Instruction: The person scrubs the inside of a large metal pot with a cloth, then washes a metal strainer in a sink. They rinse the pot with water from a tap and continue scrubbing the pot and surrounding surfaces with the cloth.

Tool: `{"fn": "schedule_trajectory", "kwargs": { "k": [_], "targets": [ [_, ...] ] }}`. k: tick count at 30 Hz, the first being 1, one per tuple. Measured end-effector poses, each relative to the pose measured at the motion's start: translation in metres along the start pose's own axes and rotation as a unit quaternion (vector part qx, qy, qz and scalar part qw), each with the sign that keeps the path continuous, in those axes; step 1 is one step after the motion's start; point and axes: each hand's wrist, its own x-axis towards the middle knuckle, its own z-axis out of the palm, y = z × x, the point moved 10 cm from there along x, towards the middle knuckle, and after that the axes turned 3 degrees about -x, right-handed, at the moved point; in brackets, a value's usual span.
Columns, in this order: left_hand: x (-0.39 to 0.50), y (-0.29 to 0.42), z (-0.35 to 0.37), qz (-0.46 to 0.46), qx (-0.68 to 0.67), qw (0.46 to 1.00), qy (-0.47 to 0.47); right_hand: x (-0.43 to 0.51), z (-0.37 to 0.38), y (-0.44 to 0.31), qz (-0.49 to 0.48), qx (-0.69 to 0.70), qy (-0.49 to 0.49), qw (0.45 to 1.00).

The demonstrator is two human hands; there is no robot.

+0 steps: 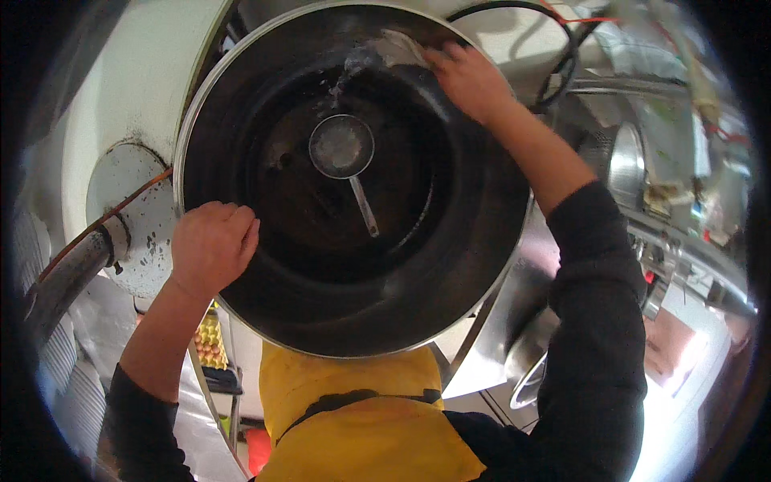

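Note:
A large, deep round pot (488, 205) with a dark inner wall and a pale metal rim stands in front of me. My left hand (212, 250) is closed over its left rim. At the far right of the inner wall, my right hand (473, 81) holds a pale, cloth-like rag (399, 49) against the metal; the fingers are slightly blurred. A small round metal ladle (342, 146) lies in the pot, its short handle pointing towards me. Greyish wet-looking residue (344, 75) streaks the wall below the rag. The pot's bottom is dark and hard to make out.
Left of the pot are a speckled round metal plate (135, 223) and a thick pipe (66, 295). Trays of eggs (211, 346) sit low at the left. A metal bowl (530, 379) stands low on the right. A black hose (569, 60) loops behind the rim.

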Motion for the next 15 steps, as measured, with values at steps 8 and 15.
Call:
{"fn": "schedule_trajectory", "kwargs": {
  "k": [8, 15],
  "targets": [
    [0.000, 0.002, -0.007, 0.000, -0.037, 0.999, 0.015, -0.251, -0.048, -0.206, -0.011, 0.180, -0.514, 0.839],
    [-0.001, 0.004, -0.013, 0.009, -0.046, 0.998, 0.051, -0.106, -0.133, -0.369, 0.201, 0.714, -0.253, 0.621]
  ]
}}
